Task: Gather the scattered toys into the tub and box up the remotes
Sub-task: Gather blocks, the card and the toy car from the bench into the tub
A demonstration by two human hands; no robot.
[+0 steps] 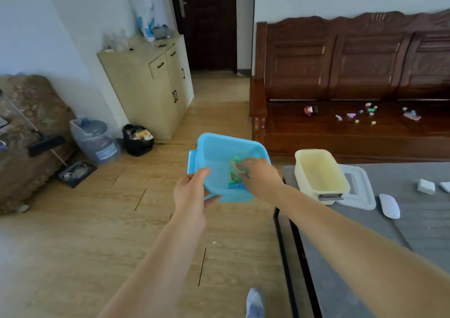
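Wood-plank floor (97,232) fills the room, dark door at 12 o'clock, beige cabinet (151,86) at 10. Blue tub (214,147) sits mid-frame, held off the floor: left hand (192,191) grips its near-left rim, thumb inside, fingers curled under. Right hand (258,174) is down inside the tub, fingers over a few green/blue toys (235,181); blurred, can't tell if pinching or loose. More small toys (360,114) lie scattered on the wooden bench (341,132) at 2 o'clock. Cream box (319,171) stands open on the grey table (426,220) at 3, just right of the tub, its lid (362,191) under/beside it, white remote (389,205) near.
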